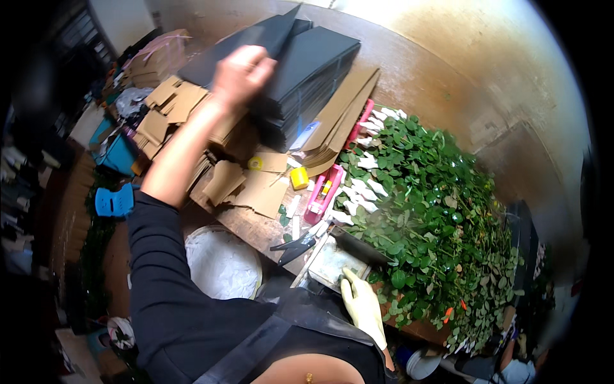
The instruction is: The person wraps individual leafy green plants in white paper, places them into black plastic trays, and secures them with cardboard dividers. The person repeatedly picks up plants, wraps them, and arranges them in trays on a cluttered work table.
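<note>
My left hand [240,73], bare and slightly blurred, reaches to the far stack of dark sheets. Its fingers are curled at the edge of a black sheet [279,35], which stands tilted up from the pile [320,61]. My right hand [361,304] wears a pale yellow glove and rests low beside a whitish slab [336,261] in a dark-edged holder. Its fingers stretch out at the slab's near side, with nothing visible in them. Black-handled cutters [295,246] lie left of the slab. A pink tape dispenser [323,195] stands just beyond.
A large heap of green leafy stems [428,198] with white-wrapped ends covers the table's right. Folded brown cardboard [339,121] leans beside the sheets. A yellow tape roll [299,178] and torn cardboard [259,192] lie near the edge. A white-lined bucket [224,265] stands below; a blue stool [115,201] is left.
</note>
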`<move>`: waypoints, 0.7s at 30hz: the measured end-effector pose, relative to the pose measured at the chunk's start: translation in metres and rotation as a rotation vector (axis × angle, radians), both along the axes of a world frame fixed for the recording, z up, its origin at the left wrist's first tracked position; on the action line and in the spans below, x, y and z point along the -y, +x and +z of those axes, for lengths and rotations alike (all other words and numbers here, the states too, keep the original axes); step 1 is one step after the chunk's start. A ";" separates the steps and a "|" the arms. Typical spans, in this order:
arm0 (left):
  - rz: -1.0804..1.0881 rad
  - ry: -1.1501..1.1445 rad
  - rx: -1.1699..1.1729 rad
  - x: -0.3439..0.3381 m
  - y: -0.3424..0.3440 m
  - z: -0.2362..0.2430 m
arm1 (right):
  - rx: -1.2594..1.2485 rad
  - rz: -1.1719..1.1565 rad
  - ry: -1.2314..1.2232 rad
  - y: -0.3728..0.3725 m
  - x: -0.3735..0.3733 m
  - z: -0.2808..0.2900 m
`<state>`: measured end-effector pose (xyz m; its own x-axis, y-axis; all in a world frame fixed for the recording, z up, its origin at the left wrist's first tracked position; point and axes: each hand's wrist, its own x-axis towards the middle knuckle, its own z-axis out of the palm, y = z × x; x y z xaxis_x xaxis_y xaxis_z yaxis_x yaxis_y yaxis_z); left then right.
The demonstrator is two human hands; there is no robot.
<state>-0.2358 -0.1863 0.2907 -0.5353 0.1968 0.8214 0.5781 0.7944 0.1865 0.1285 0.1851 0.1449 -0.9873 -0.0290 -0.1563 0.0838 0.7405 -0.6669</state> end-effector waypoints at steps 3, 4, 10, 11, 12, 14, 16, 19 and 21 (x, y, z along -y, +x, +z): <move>-0.306 0.258 0.071 -0.123 0.100 -0.011 | -0.258 0.063 -0.078 -0.018 0.000 0.032; -0.358 0.267 -0.008 -0.156 0.141 -0.016 | -0.379 0.102 -0.141 -0.028 0.002 0.046; -0.950 0.495 -0.042 -0.298 0.285 -0.072 | -0.360 -0.040 -1.046 -0.044 -0.106 0.030; -0.846 0.407 -0.234 -0.290 0.282 -0.066 | -0.618 0.058 -0.751 -0.033 -0.108 0.051; -0.720 0.310 -0.418 -0.276 0.277 -0.056 | -0.912 0.077 -0.364 -0.024 -0.106 0.076; -0.475 0.186 -0.274 -0.246 0.262 -0.048 | -1.319 -0.055 0.095 -0.009 -0.110 0.121; -0.207 0.078 -0.078 -0.220 0.249 -0.054 | -1.306 -0.064 0.182 -0.006 -0.120 0.141; -0.181 -0.116 0.125 -0.166 0.242 -0.072 | -1.176 0.011 0.301 -0.005 -0.117 0.168; -0.082 -0.156 0.375 -0.153 0.243 -0.101 | -1.102 0.082 0.365 -0.006 -0.112 0.178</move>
